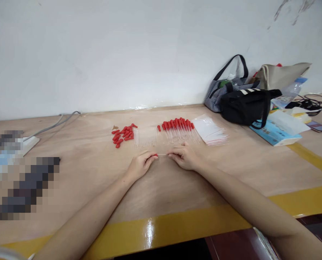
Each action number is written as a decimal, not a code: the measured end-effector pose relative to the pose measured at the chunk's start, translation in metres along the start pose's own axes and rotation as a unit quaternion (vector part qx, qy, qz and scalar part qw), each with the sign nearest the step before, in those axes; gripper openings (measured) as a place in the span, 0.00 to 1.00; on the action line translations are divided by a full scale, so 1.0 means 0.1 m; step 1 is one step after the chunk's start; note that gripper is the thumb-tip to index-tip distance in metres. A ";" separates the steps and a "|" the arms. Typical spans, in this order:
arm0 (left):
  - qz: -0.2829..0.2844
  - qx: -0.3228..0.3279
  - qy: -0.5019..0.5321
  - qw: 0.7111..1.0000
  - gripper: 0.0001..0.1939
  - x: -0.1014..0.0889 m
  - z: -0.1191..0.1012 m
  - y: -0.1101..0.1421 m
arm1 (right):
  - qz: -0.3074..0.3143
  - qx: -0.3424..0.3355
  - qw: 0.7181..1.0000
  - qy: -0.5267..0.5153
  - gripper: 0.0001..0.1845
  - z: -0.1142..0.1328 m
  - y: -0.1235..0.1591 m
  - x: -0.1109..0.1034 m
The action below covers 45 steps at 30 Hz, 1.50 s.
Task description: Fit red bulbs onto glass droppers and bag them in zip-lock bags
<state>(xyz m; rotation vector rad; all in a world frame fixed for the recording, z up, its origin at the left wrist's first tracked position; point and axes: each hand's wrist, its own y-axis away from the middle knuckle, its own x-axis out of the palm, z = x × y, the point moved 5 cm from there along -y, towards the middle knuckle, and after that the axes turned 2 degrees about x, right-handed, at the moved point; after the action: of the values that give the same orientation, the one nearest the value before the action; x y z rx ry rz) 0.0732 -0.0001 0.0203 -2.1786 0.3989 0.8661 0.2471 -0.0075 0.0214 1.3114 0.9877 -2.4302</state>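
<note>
Clear tube point(163, 154), one: lying crosswise between the two hands, near the middle of the desk point(96, 159), its long axis running left to right. Red rubber bulb point(156, 155), one: sitting at the tube's left end, its wide part mostly hidden by fingers. Left hand point(141, 164): pinching the red rubber bulb, fingers closed. Right hand point(185, 157): pinching the tube's right end between thumb and finger. Bare tubes point(145, 137), one row: lying beyond the hands, pointing away from the person. Loose red bulbs point(118, 141), one heap: resting left of that row. Red-capped droppers point(179, 128), one group: lying to its right, bulbs pointing toward the wall point(123, 54). Clear plastic bags point(211, 130), one stack: fanning out beside the droppers. Black bag point(236, 108), one: standing farther right.
</note>
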 end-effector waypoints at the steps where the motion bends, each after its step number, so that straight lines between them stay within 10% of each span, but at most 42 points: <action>1: 0.014 0.005 0.000 1.000 0.08 0.01 -0.01 0.00 | 0.006 -0.007 1.000 0.016 0.11 0.00 0.00 -0.01; 21: 0.103 0.051 -0.032 0.993 0.09 0.07 -0.08 0.01 | 0.046 -0.007 0.996 0.081 0.14 0.17 -0.03 0.09; 29: -0.009 0.088 -0.078 0.993 0.10 -0.08 0.00 -0.07 | 0.110 0.033 0.984 0.140 0.14 0.26 -0.16 -0.06; 35: -0.214 -0.088 -0.260 0.937 0.10 -0.58 0.52 0.01 | 0.056 0.225 0.967 0.107 0.16 -0.06 -0.48 -0.12; 45: -0.133 -0.162 -0.370 0.905 0.08 -0.65 0.86 -0.03 | 0.002 0.356 0.917 0.179 0.16 -0.43 -0.84 0.19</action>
<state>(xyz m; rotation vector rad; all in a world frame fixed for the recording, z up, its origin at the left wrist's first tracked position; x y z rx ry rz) -0.0116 0.0660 0.0242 -1.9245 -0.4376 1.5810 0.2252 0.0861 0.0283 2.0214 0.1085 -2.7124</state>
